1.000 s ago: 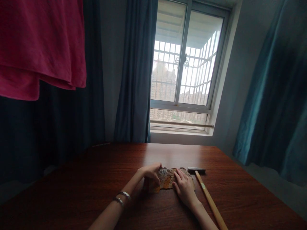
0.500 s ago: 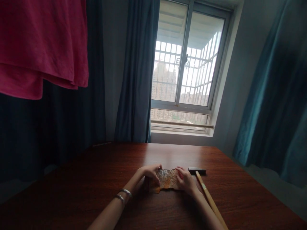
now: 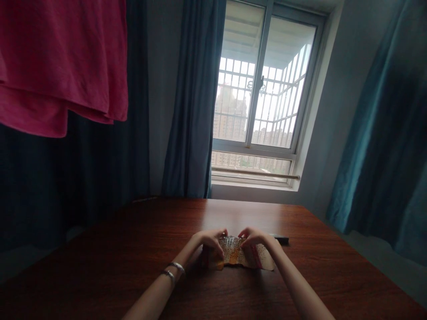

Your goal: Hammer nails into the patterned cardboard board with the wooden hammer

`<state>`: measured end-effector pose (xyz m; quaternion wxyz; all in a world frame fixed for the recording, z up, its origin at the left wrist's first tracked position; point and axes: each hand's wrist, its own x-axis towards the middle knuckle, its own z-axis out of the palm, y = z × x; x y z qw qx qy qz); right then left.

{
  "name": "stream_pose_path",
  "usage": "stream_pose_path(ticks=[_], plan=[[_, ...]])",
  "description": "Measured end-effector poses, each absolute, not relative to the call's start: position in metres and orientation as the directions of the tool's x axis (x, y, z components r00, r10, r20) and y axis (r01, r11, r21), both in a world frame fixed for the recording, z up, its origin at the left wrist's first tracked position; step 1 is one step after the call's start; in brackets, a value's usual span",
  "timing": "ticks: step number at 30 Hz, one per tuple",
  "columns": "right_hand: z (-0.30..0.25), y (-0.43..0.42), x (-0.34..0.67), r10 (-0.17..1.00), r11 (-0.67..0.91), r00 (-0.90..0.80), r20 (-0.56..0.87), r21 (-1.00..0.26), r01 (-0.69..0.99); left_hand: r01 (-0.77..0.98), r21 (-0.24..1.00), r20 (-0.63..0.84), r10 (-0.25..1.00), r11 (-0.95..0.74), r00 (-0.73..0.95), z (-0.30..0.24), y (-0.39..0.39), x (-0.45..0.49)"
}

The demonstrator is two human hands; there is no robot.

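Note:
A thin, creased sheet, pale with dark specks, an orange patch and a reddish band, lies on the brown wooden table. Dark line marks run along its far edge. My left hand holds the sheet's left part, thumb on the near side and fingers over the far edge. With bent fingers, my right hand grips the sheet near the middle of its far edge, close to the left fingertips. Part of the sheet's right side spreads out below my right wrist. Whether it is paper or cloth, I cannot tell.
Just right of my right wrist is the black head of a hammer-like tool; my forearm hides its wooden handle. A pink cloth hangs at upper left. Blue curtains and a barred window stand beyond the table.
My right hand has moved left along the sheet from its right edge to near the middle, uncovering the right side. The tool's handle is now hidden. My left hand stays about where it was.

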<state>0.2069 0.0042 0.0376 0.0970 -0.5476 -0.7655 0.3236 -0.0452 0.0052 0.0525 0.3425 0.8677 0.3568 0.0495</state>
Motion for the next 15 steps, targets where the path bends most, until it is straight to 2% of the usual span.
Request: stream_pose_path(ticks=[7,12,15], plan=[[0.036,-0.006,0.202,0.9,0.171,-0.395,-0.184,-0.684,0.709,0.602,0.607,-0.181,0.647,-0.519,0.741,0.057,0.017,-0.054],[0.03,-0.012,0.194,0.89,0.125,-0.408,-0.204,-0.751,0.648,0.612,0.646,-0.266,0.617,-0.457,0.741,0.062,0.024,-0.067],[0.028,-0.014,0.187,0.886,0.09,-0.413,-0.212,-0.794,0.601,0.597,0.692,-0.239,0.651,-0.406,0.721,0.064,0.026,-0.072]])
